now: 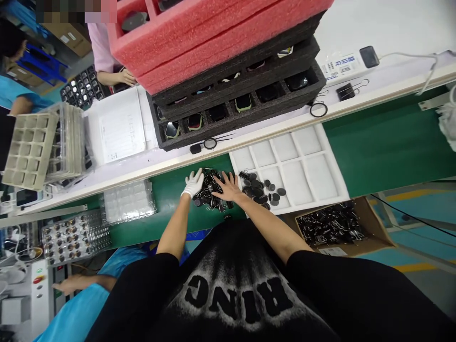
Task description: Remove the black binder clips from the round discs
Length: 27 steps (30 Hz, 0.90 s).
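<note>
A pile of black binder clips [210,194] with silver wire handles lies on the green bench top. My left hand [194,183], in a white glove, rests with fingers outstretched on the pile's left edge. Bare, with its fingers spread, my right hand [228,188] touches the same pile from the right. Just right of that hand, round dark discs [255,188] lie in a heap on a white compartmented foam tray [327,154]. Whatever lies under my palms is hidden.
A raised white shelf carries stacked black foam trays [231,118] of watches, with pink foam [221,42] on top. An open cardboard box [377,228] of binder clips stands at the lower right. Clear plastic trays [128,202] lie left. Co-workers' arms [85,283] show on the left.
</note>
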Available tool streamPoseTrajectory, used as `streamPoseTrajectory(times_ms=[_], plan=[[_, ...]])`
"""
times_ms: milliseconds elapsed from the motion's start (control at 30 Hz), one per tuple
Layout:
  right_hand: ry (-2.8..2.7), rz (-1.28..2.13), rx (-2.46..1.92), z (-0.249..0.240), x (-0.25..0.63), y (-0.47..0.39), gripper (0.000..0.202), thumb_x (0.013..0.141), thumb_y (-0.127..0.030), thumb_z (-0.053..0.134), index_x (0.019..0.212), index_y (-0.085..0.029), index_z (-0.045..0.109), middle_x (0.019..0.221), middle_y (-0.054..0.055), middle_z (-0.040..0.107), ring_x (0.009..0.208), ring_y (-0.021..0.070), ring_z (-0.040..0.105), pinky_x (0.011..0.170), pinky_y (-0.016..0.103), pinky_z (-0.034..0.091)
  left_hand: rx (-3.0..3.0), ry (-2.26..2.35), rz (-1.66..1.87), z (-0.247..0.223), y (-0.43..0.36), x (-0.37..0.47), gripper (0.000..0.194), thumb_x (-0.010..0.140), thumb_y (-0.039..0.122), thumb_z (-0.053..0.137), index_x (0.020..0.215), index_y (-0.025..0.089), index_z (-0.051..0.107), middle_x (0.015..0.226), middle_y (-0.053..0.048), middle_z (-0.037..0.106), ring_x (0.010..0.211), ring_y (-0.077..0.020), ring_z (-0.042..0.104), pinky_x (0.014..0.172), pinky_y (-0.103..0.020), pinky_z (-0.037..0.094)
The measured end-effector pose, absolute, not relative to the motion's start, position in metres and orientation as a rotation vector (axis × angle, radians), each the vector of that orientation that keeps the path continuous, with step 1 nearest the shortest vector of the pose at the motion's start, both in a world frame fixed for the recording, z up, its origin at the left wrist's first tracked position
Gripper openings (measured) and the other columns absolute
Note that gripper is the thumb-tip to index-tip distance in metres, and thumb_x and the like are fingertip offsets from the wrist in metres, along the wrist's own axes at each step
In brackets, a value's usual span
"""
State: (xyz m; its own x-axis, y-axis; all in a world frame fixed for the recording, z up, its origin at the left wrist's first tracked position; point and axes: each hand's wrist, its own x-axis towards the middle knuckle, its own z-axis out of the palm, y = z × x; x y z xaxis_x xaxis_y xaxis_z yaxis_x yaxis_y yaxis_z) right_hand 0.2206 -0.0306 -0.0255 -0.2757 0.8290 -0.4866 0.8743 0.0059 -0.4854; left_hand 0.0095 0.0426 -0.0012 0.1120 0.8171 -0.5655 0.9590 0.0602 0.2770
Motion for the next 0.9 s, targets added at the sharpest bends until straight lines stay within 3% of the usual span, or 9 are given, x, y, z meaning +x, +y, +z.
streamPoseTrajectory(times_ms=[100, 200, 333, 467, 533, 600, 700, 800, 900], plan=[[2.187, -1.064, 1.89, -0.025, 0.222, -0.037, 0.097, 0.096, -0.069, 0.053, 0.171, -0.026, 0.009, 0.177, 0.019, 0.002, 0.159, 0.0518, 0.005, 0.124, 0.074, 0.011, 1.824, 1.658, -0.274, -0.014, 0.036, 0.036, 0.068, 0.102, 0.064, 0.029, 0.165, 0.039, 0.032, 0.168, -0.006, 0.04, 0.161, -0.0274, 0.024, 0.131, -0.052, 0.019], [2.231, -0.976, 1.913, -0.024, 0.228, -0.041, 0.089, 0.1, -0.058, 0.054, 0.17, -0.022, 0.012, 0.176, 0.022, 0.004, 0.161, 0.0477, 0.004, 0.125, 0.071, 0.006, 1.844, 1.644, -0.249, -0.018, 0.035, 0.055, 0.071, 0.101, 0.065, 0.03, 0.166, 0.035, 0.03, 0.167, -0.012, 0.039, 0.159, -0.033, 0.026, 0.128, -0.056, 0.024], [2.301, -0.885, 1.924, -0.023, 0.237, -0.044, 0.08, 0.103, -0.053, 0.05, 0.168, -0.014, 0.025, 0.174, 0.026, 0.011, 0.161, 0.0465, 0.008, 0.126, 0.071, 0.003, 1.911, 1.533, -0.231, -0.015, 0.035, 0.069, 0.063, 0.103, 0.06, 0.033, 0.163, 0.038, 0.037, 0.162, -0.009, 0.046, 0.156, -0.0296, 0.032, 0.13, -0.052, 0.019], [2.382, -0.816, 1.924, -0.015, 0.241, -0.063, 0.087, 0.103, -0.056, 0.048, 0.166, -0.003, 0.02, 0.171, 0.033, 0.011, 0.159, 0.0503, 0.008, 0.123, 0.075, 0.004, 1.929, 1.457, -0.254, -0.004, 0.031, 0.064, 0.059, 0.101, 0.064, 0.04, 0.154, 0.042, 0.051, 0.165, -0.005, 0.042, 0.154, -0.0346, 0.035, 0.126, -0.053, 0.031], [2.51, -0.817, 1.788, -0.01, 0.241, -0.082, 0.092, 0.1, -0.059, 0.054, 0.167, -0.007, 0.02, 0.173, 0.029, 0.011, 0.161, 0.0472, 0.007, 0.125, 0.073, 0.004, 1.932, 1.459, -0.247, 0.004, 0.027, 0.053, 0.057, 0.1, 0.064, 0.042, 0.153, 0.044, 0.052, 0.167, -0.003, 0.039, 0.154, -0.0362, 0.034, 0.124, -0.054, 0.034], [2.661, -0.845, 1.542, -0.009, 0.241, -0.104, 0.096, 0.091, -0.058, 0.07, 0.168, -0.019, 0.026, 0.175, 0.02, 0.015, 0.162, 0.041, 0.01, 0.128, 0.066, 0.007, 1.934, 1.489, -0.222, 0.011, 0.021, 0.042, 0.056, 0.1, 0.062, 0.044, 0.154, 0.045, 0.051, 0.169, -0.001, 0.037, 0.156, -0.0362, 0.03, 0.125, -0.056, 0.033], [2.767, -0.861, 1.263, -0.016, 0.24, -0.129, 0.11, 0.076, -0.048, 0.089, 0.166, -0.032, 0.028, 0.176, 0.013, 0.018, 0.162, 0.0366, 0.014, 0.129, 0.063, 0.01, 1.894, 1.604, -0.162, 0.017, 0.008, 0.028, 0.06, 0.101, 0.058, 0.044, 0.159, 0.041, 0.044, 0.171, -0.003, 0.032, 0.158, -0.0342, 0.027, 0.126, -0.055, 0.032], [2.753, -0.831, 1.226, -0.028, 0.241, -0.142, 0.115, 0.071, -0.035, 0.092, 0.167, -0.032, 0.027, 0.176, 0.013, 0.015, 0.163, 0.0372, 0.011, 0.128, 0.065, 0.01, 1.767, 1.815, -0.097, 0.018, -0.012, 0.021, 0.067, 0.104, 0.055, 0.036, 0.167, 0.031, 0.027, 0.175, -0.008, 0.02, 0.162, -0.0304, 0.019, 0.129, -0.048, 0.028], [2.714, -0.807, 1.293, -0.039, 0.24, -0.15, 0.112, 0.072, -0.028, 0.089, 0.166, -0.031, 0.03, 0.176, 0.014, 0.015, 0.163, 0.0364, 0.012, 0.128, 0.063, 0.01, 1.527, 2.068, -0.067, 0.014, -0.041, 0.018, 0.074, 0.107, 0.054, 0.019, 0.17, 0.021, 0.001, 0.177, -0.017, 0.006, 0.164, -0.0319, 0.01, 0.131, -0.05, 0.023]])
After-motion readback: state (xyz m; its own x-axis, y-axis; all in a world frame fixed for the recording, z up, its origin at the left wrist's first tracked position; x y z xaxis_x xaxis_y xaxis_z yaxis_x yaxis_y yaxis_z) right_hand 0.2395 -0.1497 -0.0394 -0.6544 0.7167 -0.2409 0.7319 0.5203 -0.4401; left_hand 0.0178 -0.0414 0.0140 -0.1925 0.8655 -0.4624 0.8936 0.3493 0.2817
